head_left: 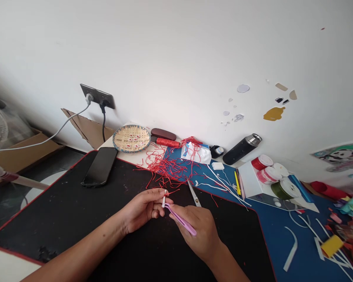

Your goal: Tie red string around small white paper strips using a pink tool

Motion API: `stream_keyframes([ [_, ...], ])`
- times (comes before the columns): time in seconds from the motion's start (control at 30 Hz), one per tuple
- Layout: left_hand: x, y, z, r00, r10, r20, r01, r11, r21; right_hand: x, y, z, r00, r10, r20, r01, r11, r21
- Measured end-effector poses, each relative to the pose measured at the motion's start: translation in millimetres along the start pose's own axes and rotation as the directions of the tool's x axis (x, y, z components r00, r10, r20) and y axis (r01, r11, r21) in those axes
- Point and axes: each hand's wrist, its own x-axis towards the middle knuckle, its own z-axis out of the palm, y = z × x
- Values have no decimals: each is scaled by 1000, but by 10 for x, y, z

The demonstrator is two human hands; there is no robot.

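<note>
My left hand pinches a small white strip between thumb and fingers, with a short bit of red thread sticking out by its top. My right hand is closed around a slim pink-purple tool that looks like tweezers. Its tip meets the lower end of the white strip at my left fingertips. Both hands are above the black mat. Just beyond them lie scissors and a loose heap of cut red threads.
A phone lies at left, beside a woven basket holding small red-and-white bits. Along the wall are a red thread spool, a tissue pack and a black flask. Ribbon rolls stand at right, near white strips.
</note>
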Motion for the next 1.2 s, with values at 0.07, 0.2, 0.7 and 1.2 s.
stream_keyframes([
  [0.07, 2, 1, 2, 1000, 0, 0, 0, 1000, 3, 9, -8, -5, 1000, -6, 2, 6, 1000, 18],
  [0.2, 6, -2, 1, 1000, 4, 2, -4, 1000, 7, 20, -22, -17, 1000, 1, 11, -2, 999, 42],
  [0.7, -8, 11, 32, 1000, 2, 8, -2, 999, 49, 13, -35, -53, 999, 13, 39, -13, 1000, 22],
  [1.2, -12, 11, 38, 1000, 15, 20, -16, 998, 61, -17, -33, -53, 999, 30, 41, -32, 997, 64],
])
